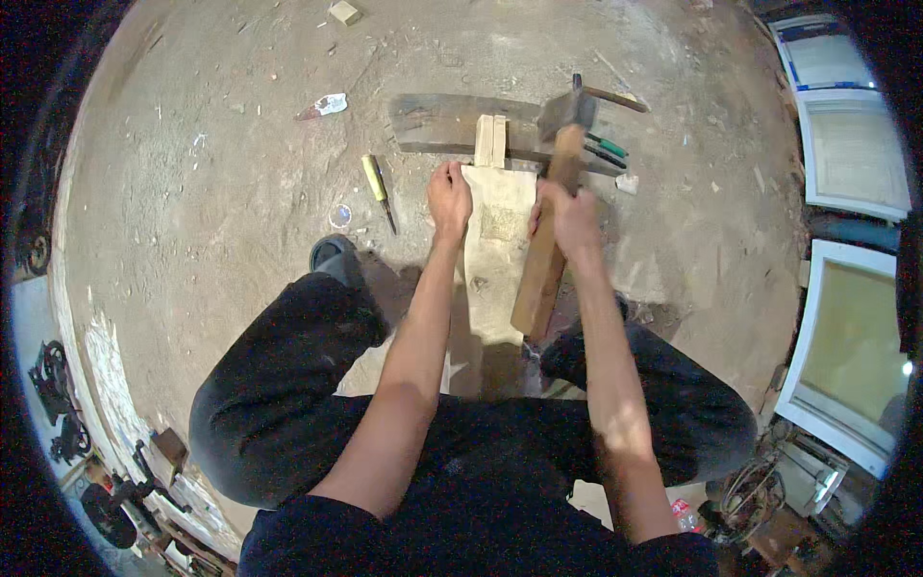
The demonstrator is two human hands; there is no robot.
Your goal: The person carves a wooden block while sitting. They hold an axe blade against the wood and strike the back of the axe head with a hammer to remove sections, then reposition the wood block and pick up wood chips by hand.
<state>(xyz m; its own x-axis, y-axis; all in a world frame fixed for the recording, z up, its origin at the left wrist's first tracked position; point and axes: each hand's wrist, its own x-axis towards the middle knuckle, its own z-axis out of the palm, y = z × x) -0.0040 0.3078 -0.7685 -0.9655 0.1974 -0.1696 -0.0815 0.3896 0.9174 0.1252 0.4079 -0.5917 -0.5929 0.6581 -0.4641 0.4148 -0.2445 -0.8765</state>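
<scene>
A pale wooden board stands or leans between my knees, with a rough recessed patch in its face. My left hand grips the board's left edge near its far end, fingers curled over it. At the board's right side, my right hand is closed round a long brown squared wooden bar, held at a slant; its far end is blurred. Two pale narrow wood pieces jut beyond the board over a dark plank. Whether they belong to the board I cannot tell.
A yellow-handled chisel or screwdriver lies left of the board. Beyond the bar are an axe-like dark metal head, a wooden handle and green-handled tools. A small wood block lies far off; white-framed windows stand right.
</scene>
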